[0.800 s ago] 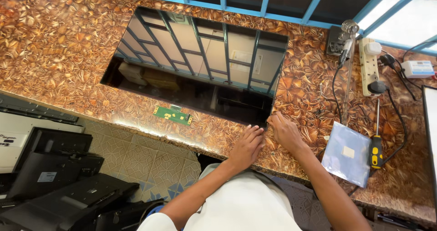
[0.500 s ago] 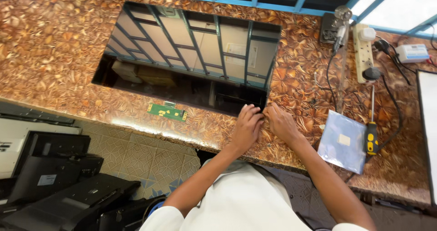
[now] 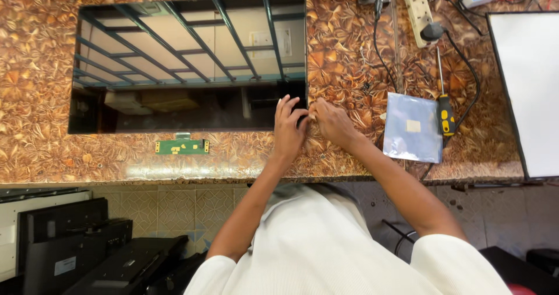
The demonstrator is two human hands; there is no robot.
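glossy black glass covered the panel point(image 3: 186, 68), which lay flat on the brown patterned counter point(image 3: 35, 149), reflecting a window grille. at its lower right corner both hands were set close together. the left hand point(image 3: 289, 129) rested with fingers spread loosely on the panel's edge, not clenched. the right hand point(image 3: 333, 120) was pinched at the same corner; what it gripped could not be told. a small green board point(image 3: 181, 147) lay just below the panel. a silver bag point(image 3: 413, 127) and a screwdriver point(image 3: 444, 106) lay to the right, touching each other.
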